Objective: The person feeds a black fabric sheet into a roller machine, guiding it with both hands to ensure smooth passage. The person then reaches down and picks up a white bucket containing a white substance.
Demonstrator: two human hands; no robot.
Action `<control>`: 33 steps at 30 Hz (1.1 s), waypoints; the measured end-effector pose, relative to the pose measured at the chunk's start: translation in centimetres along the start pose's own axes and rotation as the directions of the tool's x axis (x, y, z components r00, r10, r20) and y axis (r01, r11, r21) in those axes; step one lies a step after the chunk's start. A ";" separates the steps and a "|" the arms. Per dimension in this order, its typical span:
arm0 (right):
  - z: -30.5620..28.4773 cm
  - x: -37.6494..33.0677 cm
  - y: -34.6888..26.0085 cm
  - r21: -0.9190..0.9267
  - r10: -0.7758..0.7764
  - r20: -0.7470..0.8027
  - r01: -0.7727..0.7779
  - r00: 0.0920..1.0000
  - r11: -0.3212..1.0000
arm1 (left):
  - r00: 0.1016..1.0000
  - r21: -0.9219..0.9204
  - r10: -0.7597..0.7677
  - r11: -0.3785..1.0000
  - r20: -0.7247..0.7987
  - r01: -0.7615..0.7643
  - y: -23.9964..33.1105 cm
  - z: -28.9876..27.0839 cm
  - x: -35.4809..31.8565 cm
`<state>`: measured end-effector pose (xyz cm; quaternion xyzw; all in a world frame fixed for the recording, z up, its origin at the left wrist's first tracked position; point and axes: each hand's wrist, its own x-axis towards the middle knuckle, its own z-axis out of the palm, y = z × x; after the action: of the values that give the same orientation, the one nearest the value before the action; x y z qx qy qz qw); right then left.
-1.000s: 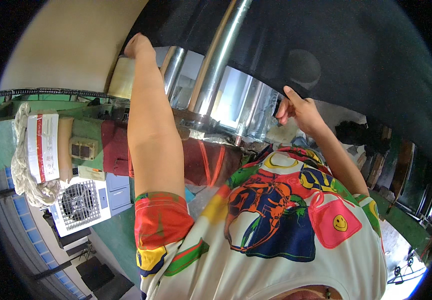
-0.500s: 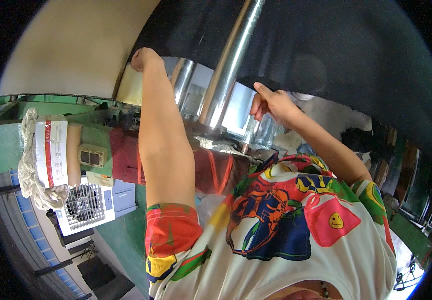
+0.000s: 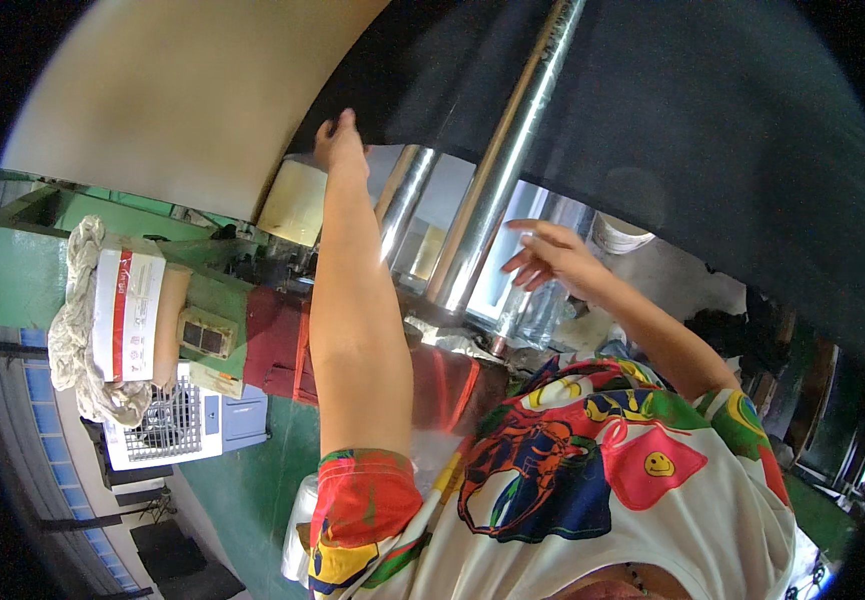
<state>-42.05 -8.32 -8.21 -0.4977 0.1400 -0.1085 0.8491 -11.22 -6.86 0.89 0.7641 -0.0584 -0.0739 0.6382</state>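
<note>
A wide black sheet [image 3: 712,150] spans the upper part of the view, passing behind a long shiny metal roller [image 3: 512,150]. At the sheet's lower left edge is my left hand [image 3: 342,145], its fingers curled in around that edge; the exact grip is partly hidden. My right hand [image 3: 555,260] hovers right of the roller, below the sheet's edge and apart from it. Its fingers are spread and nothing is in them. A shorter metal roller [image 3: 407,190] stands between my left forearm and the long roller.
A large beige panel or roll [image 3: 172,100] fills the upper left. Left of my arm are a green machine frame [image 3: 27,270], a white box [image 3: 132,315] draped with rag, and a fan unit [image 3: 167,420]. A dark red cloth [image 3: 272,340] covers a bar before me.
My right hand has come down away from the sheet's edge, and its fingers have spread. My left hand stays at the edge with its fingers turned. The whole view has shifted slightly.
</note>
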 end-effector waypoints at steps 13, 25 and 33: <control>-18.8 -22.2 -4.4 0.030 -0.194 -0.914 0.535 0.357 0.844 | 0.916 -0.185 -0.085 0.983 -0.393 0.011 -2.1 -1.5 5.3; -11.0 -22.5 5.8 0.328 0.077 -0.841 0.393 0.535 0.859 | 0.945 -0.189 -0.055 0.982 -0.322 -0.008 -3.7 -0.7 6.8; -7.3 -20.7 5.0 0.273 0.028 -0.738 0.261 0.674 0.926 | 0.948 -0.289 0.032 0.948 -0.318 -0.129 -4.9 -3.1 10.7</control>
<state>-63.76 -5.16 -13.35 -0.2583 0.4118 -0.3762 0.7888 -0.19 -4.90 -3.77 0.6548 0.0228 0.0650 0.7527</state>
